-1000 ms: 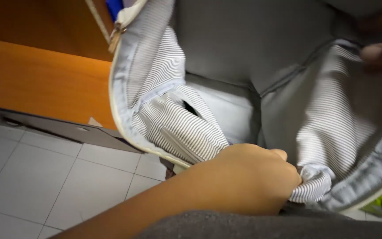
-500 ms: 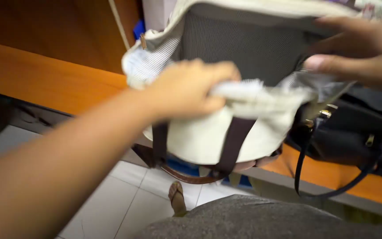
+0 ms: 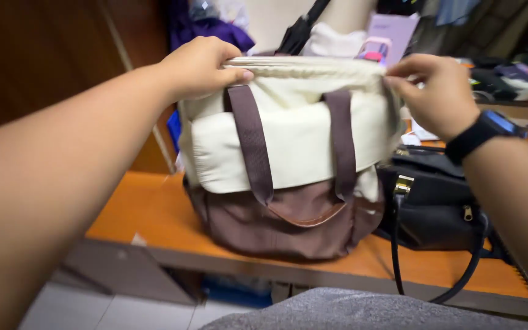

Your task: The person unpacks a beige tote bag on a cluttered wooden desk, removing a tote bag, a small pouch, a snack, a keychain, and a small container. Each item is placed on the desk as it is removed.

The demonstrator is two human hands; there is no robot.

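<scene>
A cream canvas tote bag point(image 3: 294, 146) with a brown base and brown straps stands upright on an orange wooden shelf point(image 3: 154, 214). My left hand point(image 3: 200, 67) grips the top rim of the bag at its left corner. My right hand point(image 3: 438, 91), with a dark watch on the wrist, pinches the rim at the right corner. Between the two hands the bag's mouth is held closed and stretched flat.
A black leather handbag point(image 3: 441, 208) with gold hardware and a long strap sits against the tote's right side. Behind are a purple cloth point(image 3: 209, 27), a pink-topped item point(image 3: 374, 49) and assorted clutter. White floor tiles point(image 3: 93, 311) lie below the shelf.
The bag went from held open, showing its striped lining, to standing upright on the shelf with its rim pulled shut. Both hands moved up to the top corners.
</scene>
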